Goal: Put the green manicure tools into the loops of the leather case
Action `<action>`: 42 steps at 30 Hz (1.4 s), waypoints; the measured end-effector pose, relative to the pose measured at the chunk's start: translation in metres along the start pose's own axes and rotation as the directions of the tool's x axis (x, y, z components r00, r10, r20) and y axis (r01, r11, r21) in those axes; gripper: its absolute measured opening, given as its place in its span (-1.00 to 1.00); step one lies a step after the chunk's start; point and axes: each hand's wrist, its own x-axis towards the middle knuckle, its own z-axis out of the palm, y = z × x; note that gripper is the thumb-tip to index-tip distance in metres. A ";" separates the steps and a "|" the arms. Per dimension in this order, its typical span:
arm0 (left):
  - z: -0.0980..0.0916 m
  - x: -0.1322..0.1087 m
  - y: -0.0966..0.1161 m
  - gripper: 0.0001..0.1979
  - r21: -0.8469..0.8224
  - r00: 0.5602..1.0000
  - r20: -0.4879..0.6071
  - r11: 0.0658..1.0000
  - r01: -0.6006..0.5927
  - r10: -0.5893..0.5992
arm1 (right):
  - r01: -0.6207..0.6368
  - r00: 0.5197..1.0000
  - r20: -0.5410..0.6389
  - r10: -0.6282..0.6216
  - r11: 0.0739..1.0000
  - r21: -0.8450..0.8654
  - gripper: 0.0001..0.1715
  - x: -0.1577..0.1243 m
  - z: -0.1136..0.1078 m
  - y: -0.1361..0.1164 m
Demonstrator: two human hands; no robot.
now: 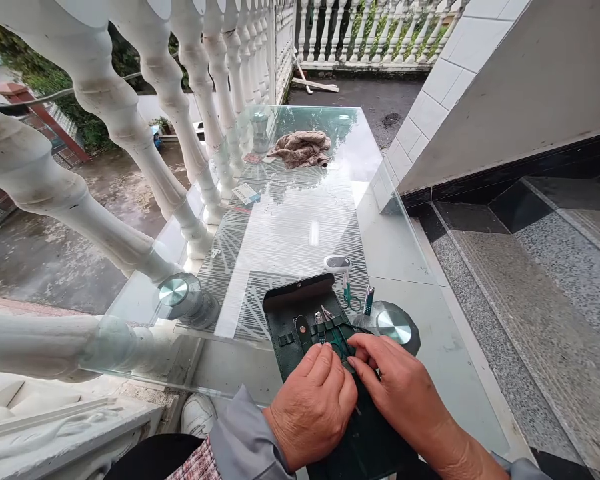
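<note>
Lying open between five and six o'clock in the view, a dark green manicure case had a smooth, leathery surface and a broad flap rounded at the corners. Its loops held a metal nail clipper, with a copper-coloured stud at nine o'clock of it. The left hand bent over the case, fingers pressed together; the right hand brought thumb and forefinger close at the case's edge. Whether either pinched anything, I could not tell.

From the case, green-handled scissors lay just beside it at one o'clock on the clear glass table, and a shiny round disc topped a faceted leg at three, crowding that side. A crumpled brown towel sat well apart at twelve, a small flat box at eleven. Bulging white balusters rose toward ten, speckled stone stairs between two and three.

The hands hid the case's middle, the frame cut off its lower end, and reflections blurred the glass.
</note>
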 end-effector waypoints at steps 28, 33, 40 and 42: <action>-0.007 0.009 -0.005 -0.81 -0.008 0.999 0.054 1.000 -0.001 0.001 | 0.073 0.995 0.071 -0.065 0.991 -0.116 -0.77 0.001 -0.001 -0.007; -0.010 0.014 -0.005 -0.83 0.021 0.983 0.180 0.999 -0.031 0.026 | 0.055 0.994 0.100 -0.045 0.994 -0.099 -0.78 0.001 0.000 -0.005; -0.014 0.017 -0.007 -0.86 0.004 0.968 0.252 1.000 -0.012 0.011 | 0.010 0.987 0.162 -0.011 1.000 0.005 -0.83 0.001 -0.003 -0.002; -0.015 0.016 -0.009 -0.85 -0.002 0.971 0.238 1.000 -0.003 0.004 | 0.011 0.983 0.182 -0.016 1.000 0.029 -0.85 0.001 -0.003 -0.001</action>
